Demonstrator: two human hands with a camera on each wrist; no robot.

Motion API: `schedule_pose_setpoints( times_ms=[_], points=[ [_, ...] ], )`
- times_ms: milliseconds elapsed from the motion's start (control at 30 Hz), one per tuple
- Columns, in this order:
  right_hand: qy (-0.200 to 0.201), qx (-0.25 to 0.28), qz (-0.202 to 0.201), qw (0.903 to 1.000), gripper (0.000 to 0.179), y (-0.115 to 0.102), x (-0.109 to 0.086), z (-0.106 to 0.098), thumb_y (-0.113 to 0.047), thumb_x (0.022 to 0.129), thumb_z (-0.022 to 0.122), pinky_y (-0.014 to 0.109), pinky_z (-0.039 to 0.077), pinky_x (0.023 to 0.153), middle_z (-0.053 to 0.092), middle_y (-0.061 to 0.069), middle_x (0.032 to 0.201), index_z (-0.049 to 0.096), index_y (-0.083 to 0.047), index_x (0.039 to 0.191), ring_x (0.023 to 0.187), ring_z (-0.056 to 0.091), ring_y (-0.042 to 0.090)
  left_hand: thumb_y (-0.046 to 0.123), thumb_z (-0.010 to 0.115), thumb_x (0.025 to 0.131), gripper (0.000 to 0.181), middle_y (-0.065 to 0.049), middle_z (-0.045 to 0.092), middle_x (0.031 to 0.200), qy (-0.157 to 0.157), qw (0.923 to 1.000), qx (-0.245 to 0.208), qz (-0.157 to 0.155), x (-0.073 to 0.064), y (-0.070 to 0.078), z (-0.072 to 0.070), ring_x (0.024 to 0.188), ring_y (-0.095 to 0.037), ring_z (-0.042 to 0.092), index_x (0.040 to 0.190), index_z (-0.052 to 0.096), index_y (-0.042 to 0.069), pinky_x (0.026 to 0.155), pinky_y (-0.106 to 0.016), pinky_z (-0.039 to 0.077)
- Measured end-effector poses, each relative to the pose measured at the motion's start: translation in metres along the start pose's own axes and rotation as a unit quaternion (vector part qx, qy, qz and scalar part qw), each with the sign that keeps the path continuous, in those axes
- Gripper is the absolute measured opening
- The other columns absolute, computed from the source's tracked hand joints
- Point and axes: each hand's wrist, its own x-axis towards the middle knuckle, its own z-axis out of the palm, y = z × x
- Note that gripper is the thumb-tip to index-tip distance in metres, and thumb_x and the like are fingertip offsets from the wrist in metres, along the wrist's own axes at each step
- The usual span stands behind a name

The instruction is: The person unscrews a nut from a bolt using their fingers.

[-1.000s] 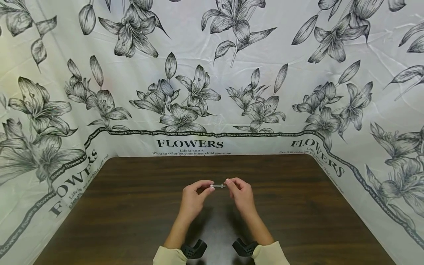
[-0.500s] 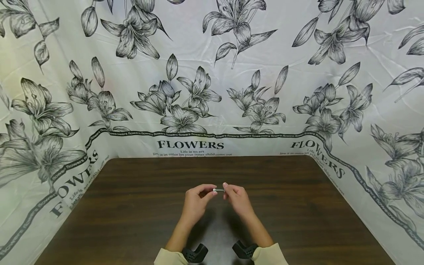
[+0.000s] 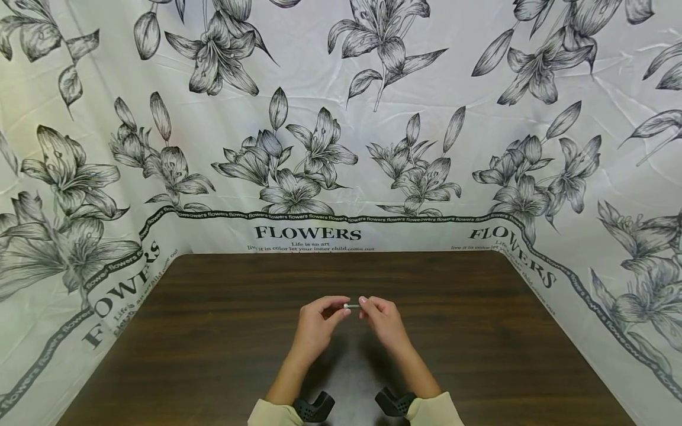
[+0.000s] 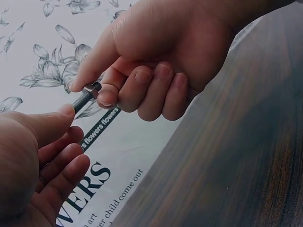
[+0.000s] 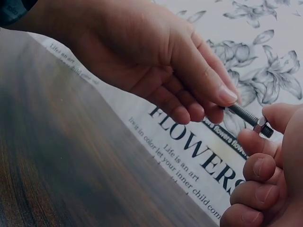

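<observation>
A metal bolt (image 3: 351, 306) is held roughly level between both hands, above the table. My left hand (image 3: 313, 326) pinches its head end between thumb and fingers, so the head is mostly covered. A hex nut (image 5: 260, 124) sits on the threads close to the free end, with a short threaded tip showing past it. Thumb and index finger of my right hand (image 3: 388, 325) pinch at the nut, the other fingers curled beneath. In the left wrist view the nut (image 4: 90, 91) and part of the threaded shank (image 4: 83, 101) show between the hands.
Below the hands lies a dark wood-grain table (image 3: 213, 355). A white cloth (image 3: 415, 234) with black lily drawings and printed lettering hangs behind the table and along both sides. Black devices (image 3: 314, 407) are worn at both wrists.
Both hands came slightly lower in the head view, with the bolt. The right fingers, earlier beside the visible nut, now cover it there. Over the last half second little moved besides the right fingertips.
</observation>
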Motion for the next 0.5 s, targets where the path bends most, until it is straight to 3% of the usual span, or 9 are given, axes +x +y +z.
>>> schedule_pose_setpoints(
  times_ms=[233, 500],
  points=[
    [-0.009, 0.002, -0.009, 0.9999, 0.026, -0.0012, -0.0004, -0.0006, -0.011, 0.099, 0.056, 0.020, 0.028, 0.046, 0.040, -0.002, 0.052, 0.062, 0.007, 0.081, 0.046, 0.035, 0.006, 0.008, 0.077, 0.082, 0.014, 0.003, 0.070, 0.083, 0.008, 0.9994, 0.017, 0.030, 0.0001, -0.0042, -0.0037, 0.071, -0.011, 0.063, 0.095, 0.075, 0.006, 0.064, -0.026, 0.053],
    [-0.015, 0.025, -0.030, 0.9991, 0.016, 0.0001, -0.0013, -0.0010, -0.005, 0.097, 0.058, 0.020, 0.029, 0.045, 0.040, -0.002, 0.053, 0.064, 0.010, 0.093, 0.045, 0.035, 0.005, 0.009, 0.078, 0.082, 0.013, 0.004, 0.070, 0.083, 0.010, 0.9996, 0.012, 0.025, 0.0012, -0.0027, -0.0072, 0.071, -0.010, 0.063, 0.095, 0.076, 0.010, 0.063, -0.025, 0.052]
  ],
)
